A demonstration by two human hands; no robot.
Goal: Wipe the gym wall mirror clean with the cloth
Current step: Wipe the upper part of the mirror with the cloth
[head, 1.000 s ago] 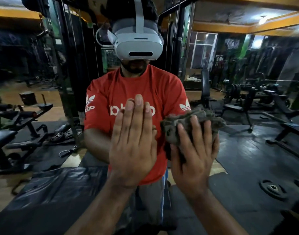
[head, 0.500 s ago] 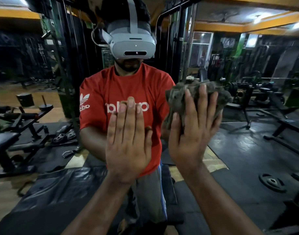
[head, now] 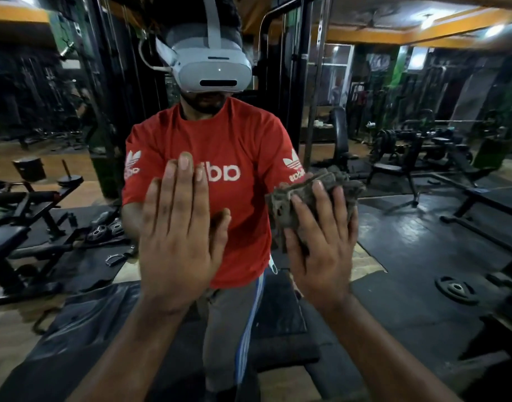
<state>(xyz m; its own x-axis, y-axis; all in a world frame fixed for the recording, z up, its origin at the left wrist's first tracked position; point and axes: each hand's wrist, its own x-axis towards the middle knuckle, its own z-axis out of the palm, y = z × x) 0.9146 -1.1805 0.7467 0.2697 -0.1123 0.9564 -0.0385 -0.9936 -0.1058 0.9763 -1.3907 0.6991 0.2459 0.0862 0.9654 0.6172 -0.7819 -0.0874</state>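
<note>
The wall mirror fills the whole view and reflects a person in a red T-shirt and a white headset. My left hand lies flat on the glass at the centre left, fingers straight and together, pointing up. My right hand presses a bunched grey cloth against the glass just to the right, at about chest height of the reflection. Its fingers are spread straight over the cloth, which bulges out above the fingertips. The two hands are close together and do not touch.
In the reflection I see the gym behind me: benches and a weight rack on the right, a bench and loose plates on the left, a weight plate on the dark floor mats, and a cable machine frame.
My right hand swept the cloth up the glass and has come back down to chest height. My left hand has stayed flat on the mirror.
</note>
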